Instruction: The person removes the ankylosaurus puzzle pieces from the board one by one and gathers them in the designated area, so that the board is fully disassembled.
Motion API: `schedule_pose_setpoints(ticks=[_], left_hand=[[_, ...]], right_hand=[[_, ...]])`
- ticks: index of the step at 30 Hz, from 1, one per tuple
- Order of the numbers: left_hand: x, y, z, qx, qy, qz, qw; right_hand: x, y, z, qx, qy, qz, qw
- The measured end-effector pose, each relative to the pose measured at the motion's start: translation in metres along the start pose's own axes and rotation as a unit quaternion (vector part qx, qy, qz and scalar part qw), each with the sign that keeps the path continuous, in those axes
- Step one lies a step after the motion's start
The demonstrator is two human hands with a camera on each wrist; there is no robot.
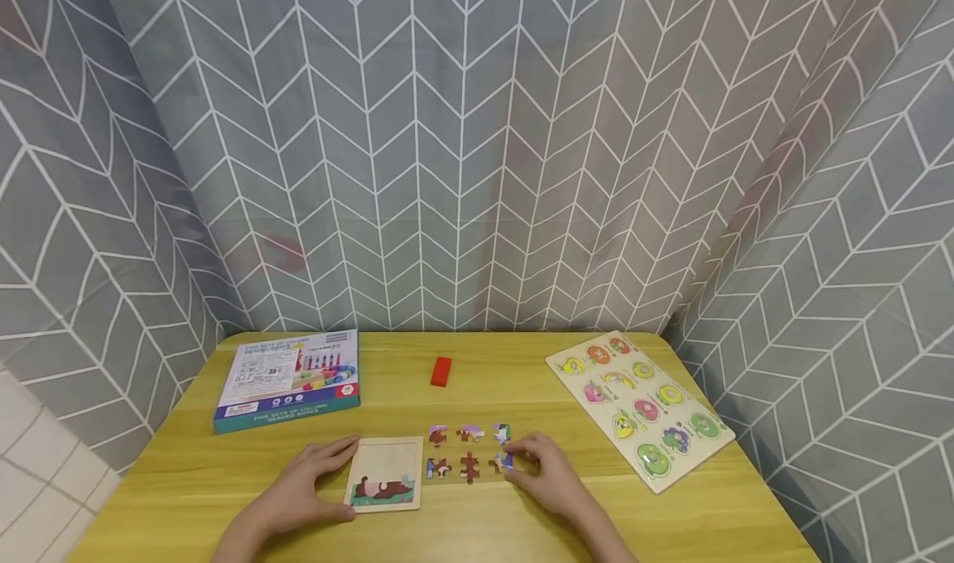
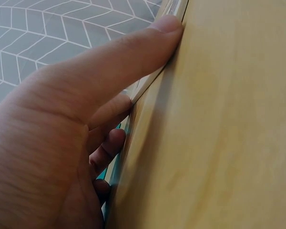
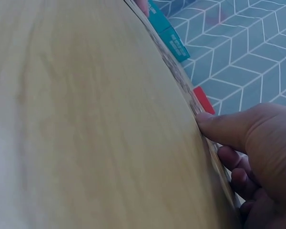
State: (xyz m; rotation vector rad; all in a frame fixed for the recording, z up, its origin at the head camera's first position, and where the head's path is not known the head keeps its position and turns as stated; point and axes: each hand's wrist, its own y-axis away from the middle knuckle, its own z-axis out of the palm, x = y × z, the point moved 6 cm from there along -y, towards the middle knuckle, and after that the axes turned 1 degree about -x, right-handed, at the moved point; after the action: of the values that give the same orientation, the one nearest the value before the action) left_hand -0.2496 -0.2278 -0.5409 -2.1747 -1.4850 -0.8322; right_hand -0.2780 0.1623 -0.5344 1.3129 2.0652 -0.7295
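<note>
Nearest the viewer, a bare left hand (image 1: 309,482) spreads thumb and fingers wide, touching the left edge of a square pale-wood puzzle board (image 1: 383,457), its lower part filled with brown, pink and green pieces. Just right of it, six loose multicoloured jigsaw pieces (image 1: 469,467) lie in two rows. A bare right hand (image 1: 547,476) has thumb and forefinger narrowly apart at the lower-right piece; whether they pinch it, I cannot tell.
</note>
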Motion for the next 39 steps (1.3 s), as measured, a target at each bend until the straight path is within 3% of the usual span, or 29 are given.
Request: schedule_pose_setpoints(ticks=[24,39], left_hand=[[0.0029,0.0001,-0.0010,0.007,-0.010,0.017,0.9998],[-0.0031,-0.0009,0.0013,-0.001,0.013,-0.006,0.9999]], right_hand=[[0.0012,0.0029,-0.0043,0.005,0.004,-0.008,0.9999],[0.0005,0.0003,-0.0075,0.013,-0.026,0.022,0.9993]])
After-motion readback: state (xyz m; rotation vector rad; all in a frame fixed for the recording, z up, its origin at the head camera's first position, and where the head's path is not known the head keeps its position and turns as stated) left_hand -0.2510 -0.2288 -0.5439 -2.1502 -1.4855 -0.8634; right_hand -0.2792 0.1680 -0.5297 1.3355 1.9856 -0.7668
